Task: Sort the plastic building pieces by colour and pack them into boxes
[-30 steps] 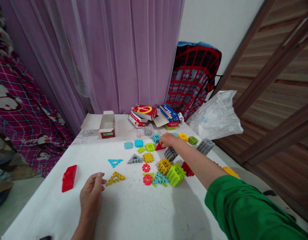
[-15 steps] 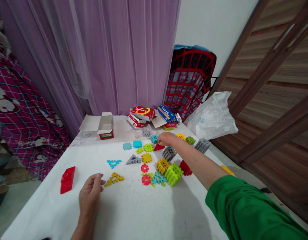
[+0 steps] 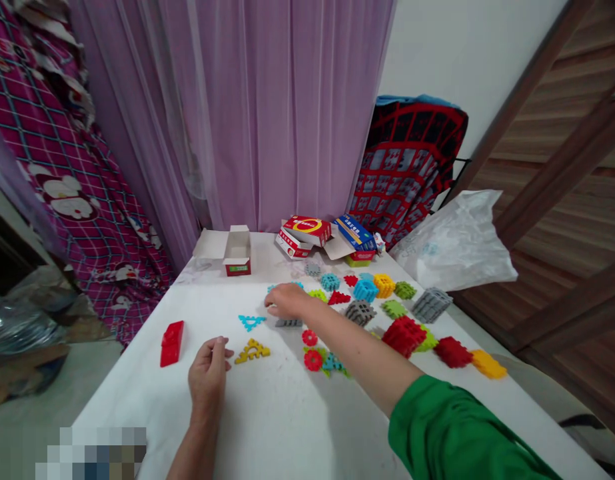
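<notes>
My left hand rests above the table's left side, fingers loosely curled with gaps between them and nothing held. Just right of it lies a yellow triangular interlocking piece, apart from the fingers. Beyond that is a blue triangular piece. My right hand reaches across the pieces, palm down, over a grey arched piece that it partly covers. Its fingertips are mostly hidden, so I cannot make out a grip. The red triangular piece lies behind my right forearm. Two red wheels sit nearer me.
Stacks of notched blocks, such as a grey stack and a red stack, cover the right side. A red piece lies far left. At the back are an open box, more cartons and a plastic bag.
My right hand has moved left from the red triangular piece to above the grey arched piece. The red piece stays on the table. The view has shifted left; my left hand remains near the yellow piece.
</notes>
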A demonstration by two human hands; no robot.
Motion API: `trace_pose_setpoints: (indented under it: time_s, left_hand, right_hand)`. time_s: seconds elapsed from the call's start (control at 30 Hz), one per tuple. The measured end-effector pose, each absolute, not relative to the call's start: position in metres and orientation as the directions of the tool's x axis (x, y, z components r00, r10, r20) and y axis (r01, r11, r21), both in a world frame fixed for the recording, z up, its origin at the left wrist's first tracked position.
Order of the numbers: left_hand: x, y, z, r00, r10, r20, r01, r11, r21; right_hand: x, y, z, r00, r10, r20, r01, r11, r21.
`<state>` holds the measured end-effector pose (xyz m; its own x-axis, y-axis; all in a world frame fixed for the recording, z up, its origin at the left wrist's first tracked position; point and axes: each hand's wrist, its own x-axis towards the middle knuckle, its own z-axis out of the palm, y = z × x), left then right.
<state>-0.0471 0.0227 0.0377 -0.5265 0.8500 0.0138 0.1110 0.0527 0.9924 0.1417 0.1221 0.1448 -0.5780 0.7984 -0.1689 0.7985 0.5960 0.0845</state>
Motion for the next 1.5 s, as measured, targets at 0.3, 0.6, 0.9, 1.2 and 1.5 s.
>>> trace_pose_setpoints:
  time_s: [0.3,0.6,0.9,1.2,1.5]
  left_hand:
    - [-0.044,0.023,0.042,-0.525,0.851,-0.002,0.062,0.041,0.997]
    - [-0.044,0.022,0.045,-0.505,0.863,0.010,0.051,0.018,0.999]
    - [-0.045,0.021,0.045,-0.487,0.873,0.034,0.063,-0.004,0.998]
    - [-0.047,0.024,0.038,-0.493,0.870,0.030,0.094,0.019,0.995]
    - [-0.046,0.023,0.041,-0.490,0.871,0.031,0.123,0.034,0.992]
  right_hand:
    - [0.075,0.117,0.121,-0.616,0.747,-0.248,0.755,0.650,0.082]
    - [0.085,0.110,0.153,-0.545,0.815,-0.195,0.822,0.566,0.068]
    - [0.122,0.029,0.141,-0.114,0.993,-0.031,0.986,0.109,-0.128]
    - [0.145,-0.042,0.093,-0.004,0.993,-0.119,0.976,-0.022,-0.218]
    - [0.203,-0.052,0.090,0.180,0.970,-0.164,0.982,-0.187,-0.031]
